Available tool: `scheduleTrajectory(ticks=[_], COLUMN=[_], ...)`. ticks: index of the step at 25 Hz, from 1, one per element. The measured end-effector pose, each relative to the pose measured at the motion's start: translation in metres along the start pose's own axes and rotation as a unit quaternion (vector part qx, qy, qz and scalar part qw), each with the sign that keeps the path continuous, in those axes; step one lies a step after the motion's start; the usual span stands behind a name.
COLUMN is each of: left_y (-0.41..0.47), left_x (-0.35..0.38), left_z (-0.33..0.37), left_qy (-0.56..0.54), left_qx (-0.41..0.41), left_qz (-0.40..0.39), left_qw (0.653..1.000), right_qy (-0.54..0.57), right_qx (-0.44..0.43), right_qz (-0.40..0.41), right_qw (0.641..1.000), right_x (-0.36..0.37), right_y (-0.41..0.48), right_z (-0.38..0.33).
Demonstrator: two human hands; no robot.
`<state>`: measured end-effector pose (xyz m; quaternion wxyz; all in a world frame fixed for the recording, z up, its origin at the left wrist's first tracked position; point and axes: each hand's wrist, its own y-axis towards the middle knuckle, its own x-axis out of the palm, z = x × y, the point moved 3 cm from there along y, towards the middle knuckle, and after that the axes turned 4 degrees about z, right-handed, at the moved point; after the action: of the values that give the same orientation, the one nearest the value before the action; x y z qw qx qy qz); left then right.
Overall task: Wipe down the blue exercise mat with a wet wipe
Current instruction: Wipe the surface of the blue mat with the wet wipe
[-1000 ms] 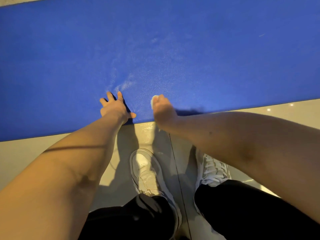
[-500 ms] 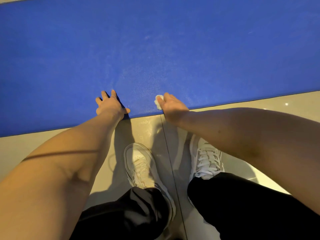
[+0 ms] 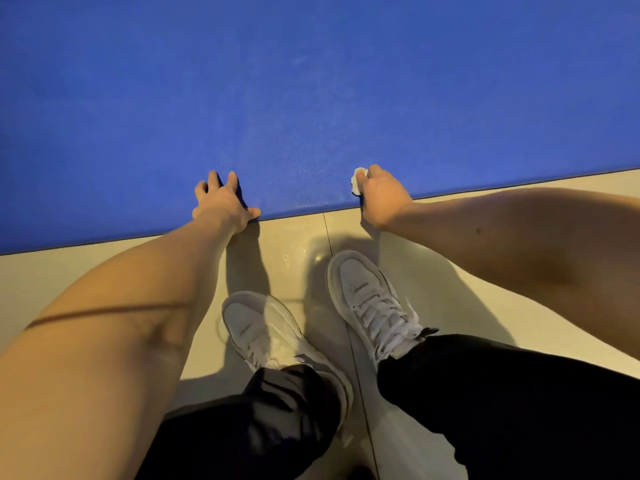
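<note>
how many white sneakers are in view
2. One sneaker is on the tiled floor below the left hand; the other sneaker sits further forward, below the right hand. Both are off the blue mat.

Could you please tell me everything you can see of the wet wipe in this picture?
The wet wipe is a small white wad, bunched up rather than spread flat, mostly hidden inside the right hand, which grips it. Only a crumpled end shows past the fingers. It sits against the blue mat close to the mat's near edge. Its texture is too small to judge.
</note>
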<state>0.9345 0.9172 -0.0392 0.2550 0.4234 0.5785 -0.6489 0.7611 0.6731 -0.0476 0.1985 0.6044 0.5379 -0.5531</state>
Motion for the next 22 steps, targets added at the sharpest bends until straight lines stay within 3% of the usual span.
scheduleTrajectory(ticks=[3,6,13,16,19,22], left_y=[0.001,0.003,0.005,0.004,0.002,0.000], left_x=[-0.002,-0.003,-0.005,-0.003,-0.005,-0.006], left_z=[0.003,0.008,0.006,0.003,0.004,0.005], left_qy=[0.036,0.064,0.084,0.091,0.094,0.097], left_qx=[-0.005,-0.004,0.011,0.018,0.015,0.011], left_qz=[0.000,0.006,0.004,0.008,0.006,0.012], left_qw=[0.999,0.998,0.996,0.996,0.995,0.995], right_qy=[0.055,0.068,0.103,0.047,0.013,-0.058], right_qx=[-0.066,-0.123,-0.236,-0.251,-0.327,-0.345], right_qz=[-0.018,0.021,-0.032,-0.024,0.027,-0.028], right_qw=[0.996,0.990,0.966,0.967,0.945,0.936], right_x=[0.010,0.024,0.044,0.055,0.048,0.034], right_y=[0.007,0.020,0.038,0.040,0.030,0.027], right_z=[-0.024,-0.054,-0.127,-0.138,-0.124,-0.092])
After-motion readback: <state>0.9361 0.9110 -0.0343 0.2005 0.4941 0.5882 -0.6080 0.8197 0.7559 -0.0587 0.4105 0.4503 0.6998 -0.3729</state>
